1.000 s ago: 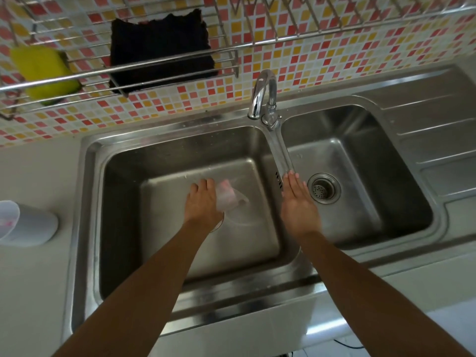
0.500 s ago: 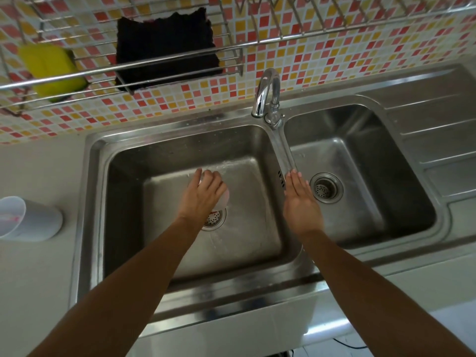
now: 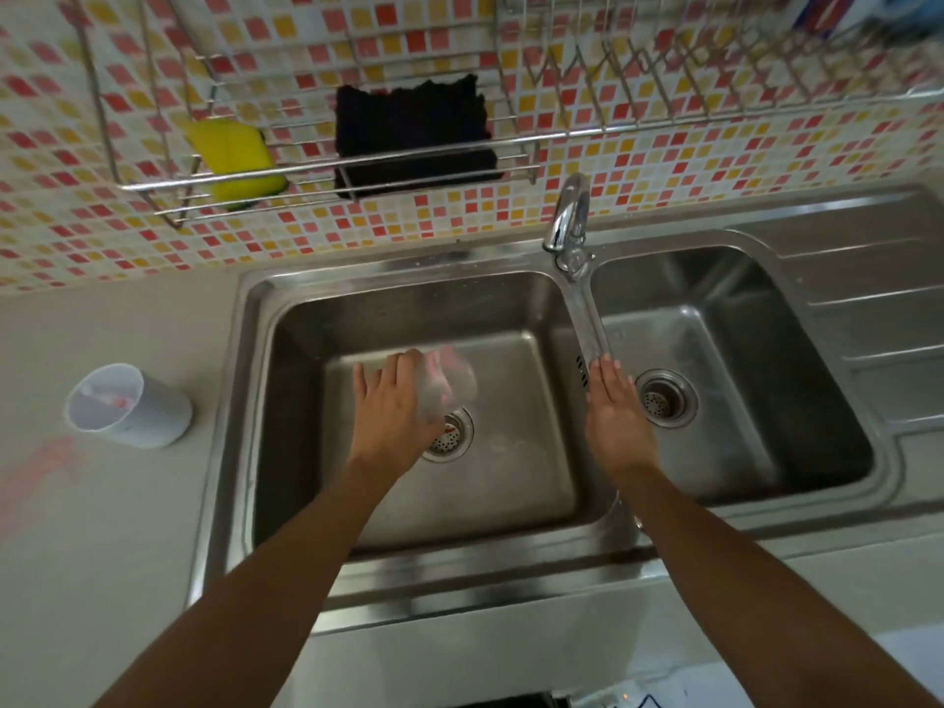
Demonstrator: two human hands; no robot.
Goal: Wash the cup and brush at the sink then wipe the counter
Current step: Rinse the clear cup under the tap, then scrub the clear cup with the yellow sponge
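Cup: clear plastic, blurred, held tilted over the left basin of the steel sink, just above and beside the left drain. A pinkish smear is seen through its wall; what it is cannot be told.

Head view, further items:

Left hand: closed around the cup from the left side, fingers wrapped on its wall.

Right hand: flat and spread wide, holding nothing, placed over the divider between the two basins, fingertips near the lower end of the tap spout.

Tap: chrome, mounted at the back edge of the sink, spout turned along the divider.

Right basin: bare steel, with its own drain just beside the right hand.

Second cup: white, standing on the desk left of the sink, well apart from the hands. Something pinkish is seen inside; a brush cannot be confirmed.

Pink smear: faint, on the desk in front of the white cup.

Wire rack: fixed on the mosaic tile wall, carrying a yellow sponge and, to its right, a black cloth.
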